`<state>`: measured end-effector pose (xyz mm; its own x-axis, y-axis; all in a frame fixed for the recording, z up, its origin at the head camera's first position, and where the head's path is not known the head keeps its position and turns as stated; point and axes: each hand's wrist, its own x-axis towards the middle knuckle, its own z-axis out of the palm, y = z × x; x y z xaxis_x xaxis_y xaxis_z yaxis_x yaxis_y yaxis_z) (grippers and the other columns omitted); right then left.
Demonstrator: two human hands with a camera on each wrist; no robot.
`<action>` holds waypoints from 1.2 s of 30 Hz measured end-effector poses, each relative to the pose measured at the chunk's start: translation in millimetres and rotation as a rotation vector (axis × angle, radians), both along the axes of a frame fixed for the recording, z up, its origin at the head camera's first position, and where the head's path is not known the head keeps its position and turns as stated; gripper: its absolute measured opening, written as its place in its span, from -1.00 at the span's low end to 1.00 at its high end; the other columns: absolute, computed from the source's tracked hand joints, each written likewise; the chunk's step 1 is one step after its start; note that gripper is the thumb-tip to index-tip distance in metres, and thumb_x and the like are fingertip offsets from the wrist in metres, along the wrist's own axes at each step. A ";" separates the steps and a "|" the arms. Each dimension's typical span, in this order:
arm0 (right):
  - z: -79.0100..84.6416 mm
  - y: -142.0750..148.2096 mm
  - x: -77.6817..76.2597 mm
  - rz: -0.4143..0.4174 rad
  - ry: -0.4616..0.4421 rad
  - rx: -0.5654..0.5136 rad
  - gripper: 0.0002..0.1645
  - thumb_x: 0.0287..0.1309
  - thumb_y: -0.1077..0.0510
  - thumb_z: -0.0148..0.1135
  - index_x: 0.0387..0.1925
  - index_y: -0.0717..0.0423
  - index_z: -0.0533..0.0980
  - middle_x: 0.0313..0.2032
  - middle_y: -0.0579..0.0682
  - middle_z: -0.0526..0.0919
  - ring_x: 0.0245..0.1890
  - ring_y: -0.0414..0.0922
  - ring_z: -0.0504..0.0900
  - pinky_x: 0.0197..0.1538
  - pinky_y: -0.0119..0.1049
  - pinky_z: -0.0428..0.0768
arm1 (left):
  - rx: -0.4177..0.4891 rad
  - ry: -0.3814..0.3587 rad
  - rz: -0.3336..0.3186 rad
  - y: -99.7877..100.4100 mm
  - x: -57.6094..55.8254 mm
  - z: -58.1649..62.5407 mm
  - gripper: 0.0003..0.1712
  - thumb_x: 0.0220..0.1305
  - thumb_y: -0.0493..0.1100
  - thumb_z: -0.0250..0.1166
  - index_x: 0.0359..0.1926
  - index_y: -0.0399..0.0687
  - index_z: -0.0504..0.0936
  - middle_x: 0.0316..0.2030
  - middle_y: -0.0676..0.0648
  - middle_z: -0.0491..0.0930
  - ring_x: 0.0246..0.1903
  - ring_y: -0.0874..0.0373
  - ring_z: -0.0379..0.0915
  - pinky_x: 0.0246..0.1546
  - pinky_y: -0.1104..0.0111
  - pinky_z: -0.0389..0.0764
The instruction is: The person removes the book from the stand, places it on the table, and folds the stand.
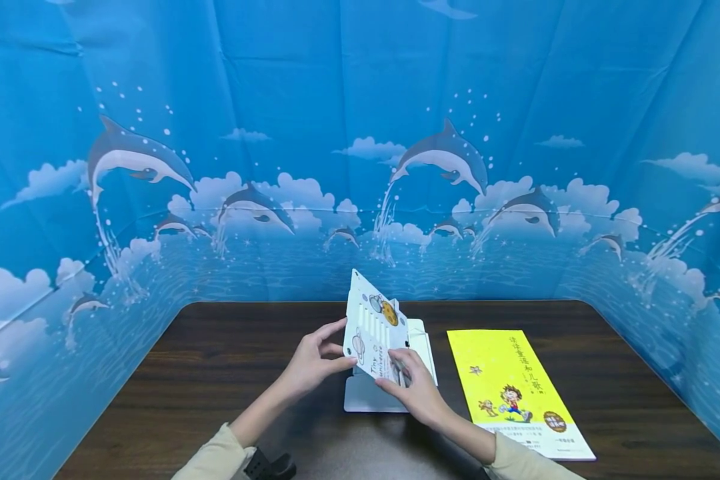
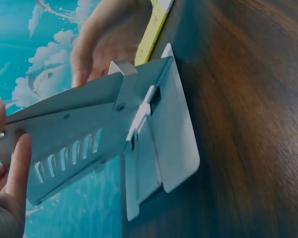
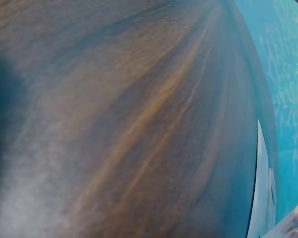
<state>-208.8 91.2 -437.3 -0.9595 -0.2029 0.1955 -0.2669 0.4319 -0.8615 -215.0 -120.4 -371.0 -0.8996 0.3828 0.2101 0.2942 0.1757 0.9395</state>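
A white metal book stand, its tilted panel [image 1: 369, 327] printed with planets and "Tiny universe", stands at the middle of the table above its flat base plate [image 1: 372, 397]. My left hand [image 1: 315, 357] pinches the panel's left edge between thumb and fingers. At the panel's lower right edge, my right hand [image 1: 417, 390] grips with the thumb low and the fingers over the front. The left wrist view shows the panel's slotted back [image 2: 69, 134], the hinge [image 2: 141, 114] and the base [image 2: 181, 148]. Only a sliver of the base [image 3: 260, 188] appears in the right wrist view.
A yellow book [image 1: 504, 373] with a cartoon child on its cover lies flat to the right of the stand. The dark wooden table [image 1: 216, 333] ends at a blue dolphin-printed curtain [image 1: 312, 133] on the far side and both flanks.
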 end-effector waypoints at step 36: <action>-24.5 17.1 -1.2 0.103 0.190 0.221 -0.41 -0.23 0.27 0.43 -0.06 0.38 0.47 -0.10 0.09 0.52 -0.07 -0.02 0.49 0.01 -0.17 0.48 | -0.093 -0.155 0.091 -53.2 -0.5 -76.4 -0.18 -0.16 -0.51 0.36 0.15 -0.66 0.17 -0.14 -0.33 0.43 -0.39 0.00 0.59 -0.48 0.43 0.55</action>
